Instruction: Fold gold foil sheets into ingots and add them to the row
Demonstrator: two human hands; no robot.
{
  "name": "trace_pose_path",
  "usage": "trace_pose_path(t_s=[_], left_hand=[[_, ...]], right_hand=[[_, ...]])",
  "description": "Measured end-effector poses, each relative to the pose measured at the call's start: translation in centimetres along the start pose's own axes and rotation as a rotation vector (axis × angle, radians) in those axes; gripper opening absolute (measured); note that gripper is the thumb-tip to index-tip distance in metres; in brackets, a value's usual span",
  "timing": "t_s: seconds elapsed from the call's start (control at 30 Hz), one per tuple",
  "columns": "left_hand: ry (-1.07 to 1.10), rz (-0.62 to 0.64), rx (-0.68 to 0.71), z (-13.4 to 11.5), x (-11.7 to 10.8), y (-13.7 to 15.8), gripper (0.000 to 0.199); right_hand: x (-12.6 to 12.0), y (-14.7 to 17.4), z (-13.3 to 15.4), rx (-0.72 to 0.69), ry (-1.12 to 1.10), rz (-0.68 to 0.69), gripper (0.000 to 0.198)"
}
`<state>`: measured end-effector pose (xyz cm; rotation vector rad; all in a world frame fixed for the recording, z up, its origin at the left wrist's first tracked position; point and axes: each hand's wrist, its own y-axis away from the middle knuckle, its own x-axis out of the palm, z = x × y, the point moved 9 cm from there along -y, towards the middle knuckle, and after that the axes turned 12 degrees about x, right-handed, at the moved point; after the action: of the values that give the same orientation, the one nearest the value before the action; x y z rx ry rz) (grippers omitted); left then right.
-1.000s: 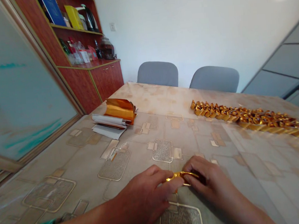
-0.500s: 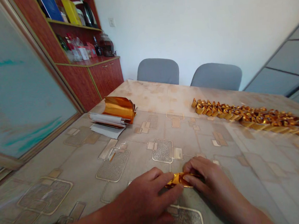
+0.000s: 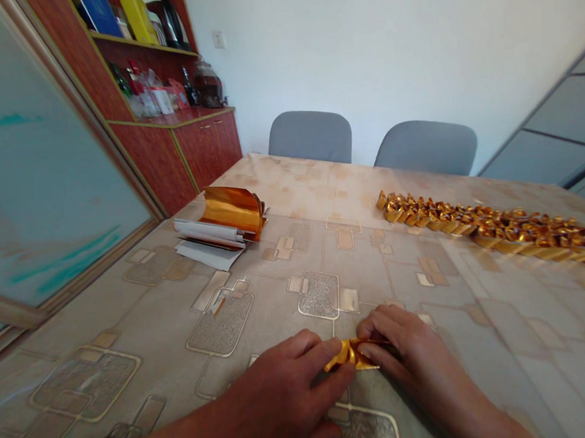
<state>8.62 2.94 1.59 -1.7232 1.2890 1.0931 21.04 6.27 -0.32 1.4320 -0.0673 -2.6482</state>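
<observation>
Your left hand (image 3: 285, 396) has its fingers (image 3: 318, 360) only slightly parted, gripping the left end of a gold foil paper strip (image 3: 351, 356), while your right hand (image 3: 416, 347) pinches the other end between thumb and curled fingers. The strip lies between your hands at the near part of the patterned tabletop (image 3: 278, 300), shiny and narrow, creased and puckered at its middle, with a thin pale edge toward you; your fingers hide both its ends, so you cannot tell their shape.
</observation>
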Motion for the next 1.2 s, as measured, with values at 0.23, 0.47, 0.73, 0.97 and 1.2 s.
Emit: trace_pose_path(t_s=[0.23, 0.47, 0.73, 0.97, 1.2], left_hand=[[-0.005, -0.019, 0.014, -0.1, -0.3, -0.2, 0.046], [-0.023, -0.036, 0.06, -0.7, -0.6, -0.4, 0.037], [-0.017, -0.076, 0.045, -0.2, -0.1, -0.3, 0.038], [-0.007, -0.096, 0.051, 0.0, -0.1, -0.2, 0.037], [-0.049, -0.104, 0.088, -0.4, -0.4, -0.3, 0.041]], right_hand=[[-0.6, 0.2, 0.0, -0.057, 0.112, -0.103, 0.015], [-0.7, 0.3, 0.8, -0.146, 0.198, -0.164, 0.019], [0.9, 1.1, 1.3, -0.231, 0.263, -0.18, 0.022], [0.4, 1.8, 1.7, -0.273, 0.284, -0.267, 0.029], [-0.3, 2.4, 2.4, -0.313, 0.362, -0.348, 0.029]])
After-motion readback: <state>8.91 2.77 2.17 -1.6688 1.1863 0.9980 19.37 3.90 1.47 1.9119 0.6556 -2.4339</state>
